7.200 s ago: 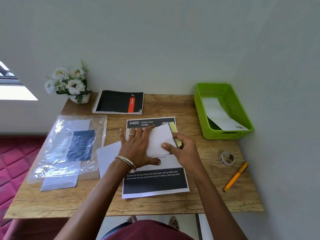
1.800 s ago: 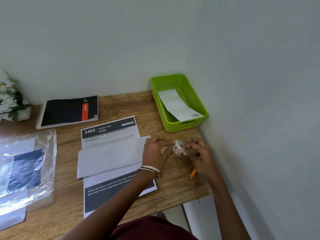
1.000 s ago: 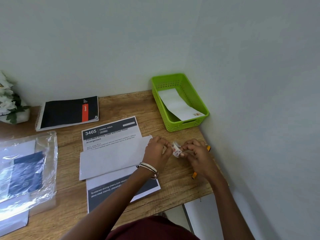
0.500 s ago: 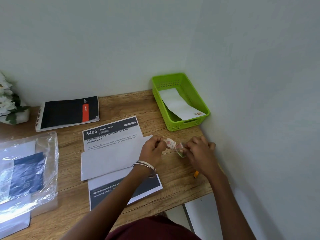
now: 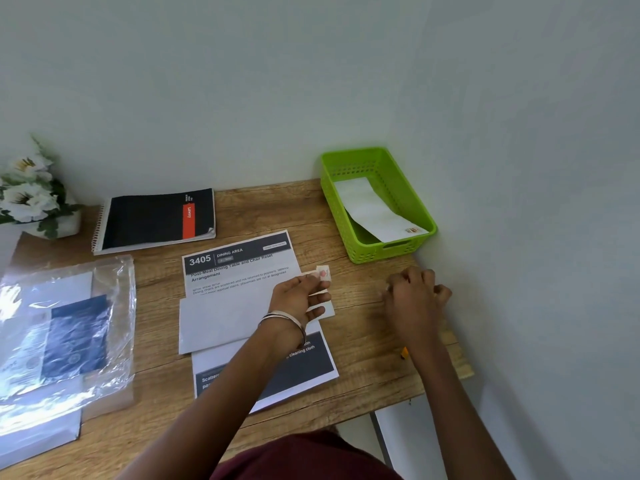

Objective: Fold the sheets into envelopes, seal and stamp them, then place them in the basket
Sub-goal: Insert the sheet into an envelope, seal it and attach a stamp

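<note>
My left hand (image 5: 298, 296) pinches a small stamp (image 5: 323, 273) with a red mark just above the right end of the white envelope (image 5: 221, 317). The envelope lies flat across a printed sheet (image 5: 239, 265) in the middle of the table. Near the wall on the right, my right hand (image 5: 415, 303) rests on the table with its fingers curled over the stamp roll, which is almost fully hidden. The green basket (image 5: 353, 237) stands at the back right, and one stamped envelope (image 5: 370, 209) lies in it.
A black spiral notebook (image 5: 156, 218) lies at the back. A clear plastic bag with papers (image 5: 65, 327) covers the left side. White flowers in a pot (image 5: 31, 199) stand at the far left. An orange pen tip (image 5: 403, 353) shows beside my right wrist.
My hands have drawn apart. The left one has pulled a stamp off the roll and moved left over the envelope's end. The right one has gone right and down to the table.
</note>
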